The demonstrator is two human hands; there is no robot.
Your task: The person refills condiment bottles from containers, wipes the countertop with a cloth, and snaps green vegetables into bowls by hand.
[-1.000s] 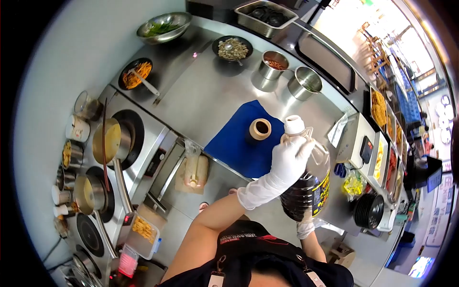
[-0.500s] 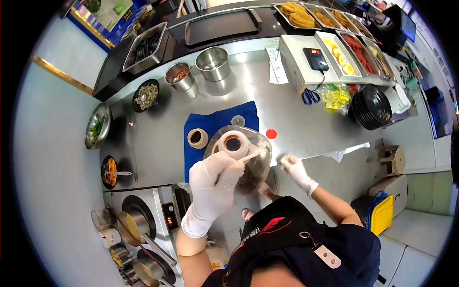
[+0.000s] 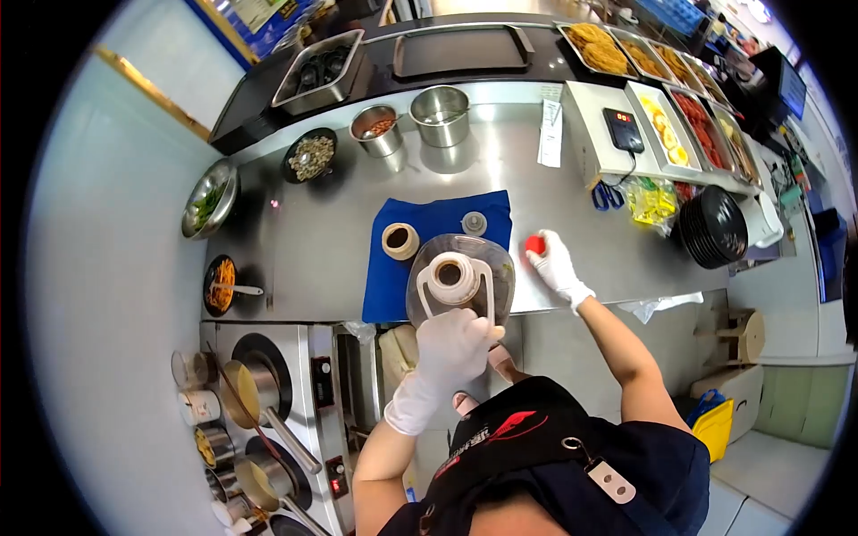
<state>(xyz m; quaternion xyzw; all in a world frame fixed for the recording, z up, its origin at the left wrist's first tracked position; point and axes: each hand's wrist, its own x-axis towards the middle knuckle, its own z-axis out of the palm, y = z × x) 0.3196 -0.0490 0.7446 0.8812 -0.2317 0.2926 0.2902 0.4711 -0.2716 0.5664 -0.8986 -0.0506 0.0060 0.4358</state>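
My left hand (image 3: 454, 350), in a white glove, is closed round the white handle of a large clear plastic jug (image 3: 502, 284). The jug's white mouth is uncapped, with something dark inside. It is at the counter's front edge, over part of a blue cloth (image 3: 380, 281). My gloved right hand (image 3: 556, 266) is at a round red cap (image 3: 534, 244) on the steel counter, its thumb and fingers closed on the cap's near side. On the cloth are an open jar with dark contents (image 3: 399, 240) and a small clear bottle with a pale top (image 3: 475, 223).
Steel pots (image 3: 440, 116) and a black bowl (image 3: 311, 158) line the counter's back. Stacked black plates (image 3: 713, 228) and blue scissors (image 3: 606, 196) are at right. Pans (image 3: 252, 389) are on the stove at lower left. A yellow board (image 3: 712, 429) is at lower right.
My right hand has moved from beyond the counter's front edge up to the red cap. My left hand still holds the jug, now lower and farther from the camera. The view has shifted.
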